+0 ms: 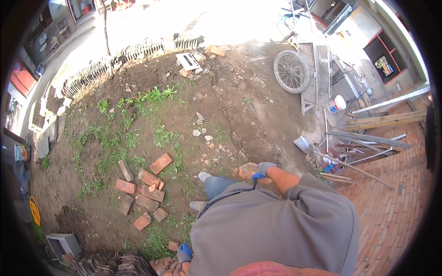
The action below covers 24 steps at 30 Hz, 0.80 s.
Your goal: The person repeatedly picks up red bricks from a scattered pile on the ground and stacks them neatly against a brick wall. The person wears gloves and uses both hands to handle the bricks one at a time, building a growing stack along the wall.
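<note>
- Seeing the right hand [263, 169] beside a tan block [247, 170]; I can't tell its fingers' grip.
- Left hand [184, 253] near a brick [173, 246], fingers curled, contents unclear.

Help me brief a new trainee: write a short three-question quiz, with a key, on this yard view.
1. True or false: the left hand and right hand both wear gloves.
2. What lies in a loose group on the soil, left of the shoes in the picture?
A) car tyres
B) red bricks
C) glass bottles
3. Fill in the colour: the coil near the picture's left edge is ___.

Key: 1 true; 2 B; 3 yellow.
</note>
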### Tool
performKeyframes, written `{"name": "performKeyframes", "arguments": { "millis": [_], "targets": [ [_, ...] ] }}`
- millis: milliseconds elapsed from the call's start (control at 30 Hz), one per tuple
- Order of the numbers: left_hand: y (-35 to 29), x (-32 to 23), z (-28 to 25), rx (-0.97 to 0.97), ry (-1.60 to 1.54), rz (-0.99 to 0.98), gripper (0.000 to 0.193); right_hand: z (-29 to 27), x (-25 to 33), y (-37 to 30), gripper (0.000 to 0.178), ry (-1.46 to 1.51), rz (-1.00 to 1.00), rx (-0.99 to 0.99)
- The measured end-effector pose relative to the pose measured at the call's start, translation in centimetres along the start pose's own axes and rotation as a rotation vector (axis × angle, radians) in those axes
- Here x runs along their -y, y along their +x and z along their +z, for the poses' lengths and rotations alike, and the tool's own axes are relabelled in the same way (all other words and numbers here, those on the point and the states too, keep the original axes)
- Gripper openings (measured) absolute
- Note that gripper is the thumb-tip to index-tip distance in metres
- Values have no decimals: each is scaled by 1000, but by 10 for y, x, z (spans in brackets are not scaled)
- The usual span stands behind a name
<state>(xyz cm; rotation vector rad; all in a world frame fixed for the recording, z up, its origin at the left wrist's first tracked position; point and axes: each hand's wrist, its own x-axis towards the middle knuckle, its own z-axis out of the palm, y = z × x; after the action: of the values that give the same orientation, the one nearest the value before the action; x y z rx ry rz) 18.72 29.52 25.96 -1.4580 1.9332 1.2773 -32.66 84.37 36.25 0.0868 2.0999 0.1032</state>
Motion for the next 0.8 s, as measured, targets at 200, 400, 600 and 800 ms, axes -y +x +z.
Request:
{"name": "performKeyframes", "arguments": {
  "millis": [200,400,600,800],
  "targets": [
    [-10,-21,-9,-164,-165,84,39,-18,0,21,91,-100,-3,-25],
    [-15,-75,29,29,-834,-92,34,-82,41,62,94,-91,-55,-43],
    [-5,-220,49,29,-889,-47,74,-153,147,79,107,16,-361,-197],
    [-30,-373,58,182,-983,56,101,-200,297,-4,115,-65,-727,-328]
  ]
}}
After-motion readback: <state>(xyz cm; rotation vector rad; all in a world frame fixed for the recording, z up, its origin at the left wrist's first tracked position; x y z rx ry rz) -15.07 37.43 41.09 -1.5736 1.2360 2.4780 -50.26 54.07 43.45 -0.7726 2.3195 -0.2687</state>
